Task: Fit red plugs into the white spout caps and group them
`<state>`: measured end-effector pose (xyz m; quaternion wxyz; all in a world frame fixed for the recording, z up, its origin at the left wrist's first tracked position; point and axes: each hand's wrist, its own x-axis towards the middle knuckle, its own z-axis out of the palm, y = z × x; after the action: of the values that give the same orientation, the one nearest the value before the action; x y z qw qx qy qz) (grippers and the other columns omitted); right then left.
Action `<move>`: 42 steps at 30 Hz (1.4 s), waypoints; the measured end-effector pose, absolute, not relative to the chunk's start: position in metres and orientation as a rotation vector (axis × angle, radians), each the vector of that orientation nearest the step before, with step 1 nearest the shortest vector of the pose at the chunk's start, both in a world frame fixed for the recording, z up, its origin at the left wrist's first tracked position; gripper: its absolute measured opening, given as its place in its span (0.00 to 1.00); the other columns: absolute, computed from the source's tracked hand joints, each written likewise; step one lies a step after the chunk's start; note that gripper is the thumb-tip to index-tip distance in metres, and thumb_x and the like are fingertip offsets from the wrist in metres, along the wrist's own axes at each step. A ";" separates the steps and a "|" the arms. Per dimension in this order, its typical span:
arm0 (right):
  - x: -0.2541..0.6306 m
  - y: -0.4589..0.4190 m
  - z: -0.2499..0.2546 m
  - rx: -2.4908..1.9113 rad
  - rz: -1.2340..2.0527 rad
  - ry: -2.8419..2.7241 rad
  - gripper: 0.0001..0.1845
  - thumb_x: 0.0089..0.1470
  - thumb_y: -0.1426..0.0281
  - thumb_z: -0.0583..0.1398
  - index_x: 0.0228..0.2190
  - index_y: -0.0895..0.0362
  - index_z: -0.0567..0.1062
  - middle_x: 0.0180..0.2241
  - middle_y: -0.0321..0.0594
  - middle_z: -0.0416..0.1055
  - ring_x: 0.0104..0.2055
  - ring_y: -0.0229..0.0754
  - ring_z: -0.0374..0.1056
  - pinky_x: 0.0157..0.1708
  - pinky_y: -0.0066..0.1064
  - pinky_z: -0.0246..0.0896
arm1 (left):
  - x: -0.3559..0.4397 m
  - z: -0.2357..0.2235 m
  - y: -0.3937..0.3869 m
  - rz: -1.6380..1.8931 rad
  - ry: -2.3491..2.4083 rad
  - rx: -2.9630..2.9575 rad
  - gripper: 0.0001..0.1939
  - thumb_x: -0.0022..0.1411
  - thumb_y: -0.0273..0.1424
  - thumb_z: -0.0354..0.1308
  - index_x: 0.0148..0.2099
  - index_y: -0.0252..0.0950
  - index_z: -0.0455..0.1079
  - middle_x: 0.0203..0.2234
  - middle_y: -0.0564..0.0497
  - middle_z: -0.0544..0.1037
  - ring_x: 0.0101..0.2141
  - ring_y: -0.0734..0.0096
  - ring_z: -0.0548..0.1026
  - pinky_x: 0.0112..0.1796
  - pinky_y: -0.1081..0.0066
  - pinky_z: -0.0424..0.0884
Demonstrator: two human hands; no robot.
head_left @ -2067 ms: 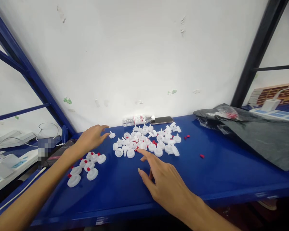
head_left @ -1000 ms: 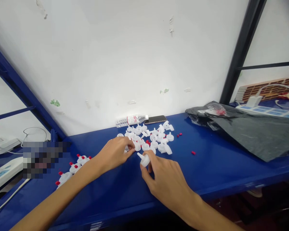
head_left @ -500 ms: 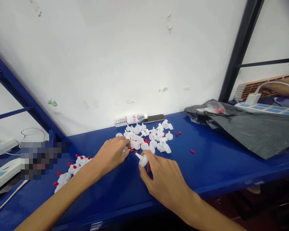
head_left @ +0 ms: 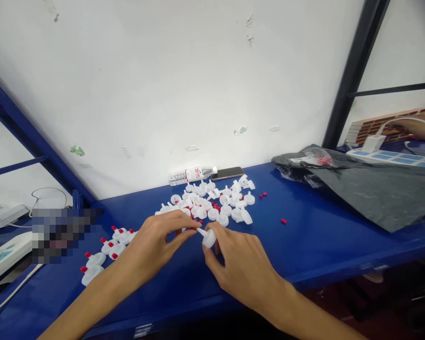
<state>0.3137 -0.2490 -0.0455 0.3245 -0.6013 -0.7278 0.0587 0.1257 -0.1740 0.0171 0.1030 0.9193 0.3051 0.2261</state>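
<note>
My right hand (head_left: 235, 255) grips a white plastic nozzle cap (head_left: 208, 238) by its round base, its spout pointing left and up. The thumb and fingertips of my left hand (head_left: 170, 238) are pinched at the spout's tip, with a bit of a small red tip cap (head_left: 194, 228) showing between them. Just beyond my hands lies a loose pile of white nozzle caps (head_left: 213, 215), with small red tip caps (head_left: 216, 207) scattered among them. Left of my left forearm stand several white nozzle caps with red tips (head_left: 96, 259), partly hidden by the arm.
A clear water bottle (head_left: 193, 175) and a phone (head_left: 228, 174) lie by the wall. On the right spreads a dark plastic bag (head_left: 368, 189); a loose red cap (head_left: 284, 221) sits before it. Power strips (head_left: 396, 158) and another person's hand (head_left: 420, 125) show beyond the frame post.
My left hand has moved from the pile's near edge to the spout in my right hand, bringing a small red cap. My right hand stays nearly in place.
</note>
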 end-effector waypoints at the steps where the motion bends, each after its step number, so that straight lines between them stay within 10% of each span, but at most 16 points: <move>1: 0.314 -0.249 -0.045 -1.573 0.158 -1.912 0.06 0.65 0.67 0.55 0.42 0.53 0.70 0.31 0.34 0.77 0.27 0.43 0.71 0.26 0.33 0.40 | 0.126 0.017 -0.174 0.663 0.905 2.709 0.08 0.69 0.30 0.60 0.46 0.44 0.79 0.38 0.55 0.83 0.30 0.74 0.76 0.31 0.75 0.69; 17: 0.313 -0.248 -0.054 -1.424 0.148 -2.107 0.06 0.68 0.72 0.52 0.39 0.55 0.68 0.29 0.36 0.77 0.30 0.45 0.75 0.25 0.35 0.42 | 0.126 0.008 -0.189 0.547 0.764 2.649 0.11 0.73 0.29 0.54 0.46 0.42 0.79 0.41 0.51 0.79 0.39 0.70 0.77 0.41 0.73 0.71; 23: 0.312 -0.244 -0.058 -1.478 0.080 -2.012 0.28 0.66 0.60 0.58 0.63 0.55 0.60 0.30 0.35 0.78 0.26 0.45 0.74 0.26 0.32 0.52 | 0.096 0.048 -0.164 0.500 1.098 2.781 0.11 0.72 0.36 0.54 0.44 0.41 0.78 0.42 0.51 0.82 0.39 0.66 0.78 0.43 0.70 0.70; 29: 0.312 -0.244 -0.056 -1.454 0.071 -2.045 0.23 0.67 0.66 0.56 0.61 0.52 0.64 0.33 0.34 0.79 0.27 0.44 0.75 0.25 0.32 0.56 | 0.034 0.062 -0.094 0.122 1.777 2.737 0.11 0.63 0.33 0.56 0.38 0.40 0.80 0.37 0.45 0.85 0.39 0.51 0.80 0.35 0.64 0.69; 42: 0.311 -0.244 -0.060 -1.457 0.024 -2.036 0.19 0.66 0.67 0.57 0.57 0.51 0.68 0.34 0.35 0.79 0.26 0.44 0.75 0.24 0.33 0.55 | 0.008 0.029 -0.055 -0.252 1.870 2.568 0.12 0.69 0.37 0.60 0.49 0.35 0.74 0.45 0.47 0.79 0.43 0.63 0.79 0.45 0.58 0.76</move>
<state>0.3115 -0.2444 -0.0597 0.3137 -0.5526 -0.7721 0.0091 0.0084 -0.0555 0.0291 -0.0226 0.8056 0.5867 -0.0791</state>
